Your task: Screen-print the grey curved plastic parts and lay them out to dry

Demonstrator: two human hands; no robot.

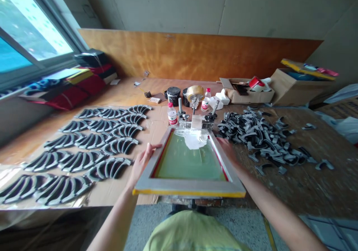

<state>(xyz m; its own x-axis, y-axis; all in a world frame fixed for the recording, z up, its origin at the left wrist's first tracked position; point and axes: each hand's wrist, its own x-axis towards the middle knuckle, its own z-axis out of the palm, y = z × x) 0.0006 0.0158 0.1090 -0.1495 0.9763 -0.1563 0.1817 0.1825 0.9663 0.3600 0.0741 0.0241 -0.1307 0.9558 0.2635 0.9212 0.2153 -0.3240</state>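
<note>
A screen-printing frame [145, 186] with a greenish mesh and a smear of white ink stands tilted up at its near edge, hinged to a clamp at its far end. My left hand [141, 162] grips the frame's left rail, thumb on top. My right hand [229, 151] holds the right rail, its fingers mostly hidden behind the frame. Rows of dark curved pieces [84, 152] lie laid out on the sheet to the left. A loose heap of the same dark pieces [258, 135] lies to the right.
Behind the frame stand a small water bottle [172, 115], black ink tubs [173, 94], a tape roll [195, 92] and another bottle. Cardboard boxes [296, 85] sit at the back right. Stacked red and yellow sheets [75, 83] lie by the window at left.
</note>
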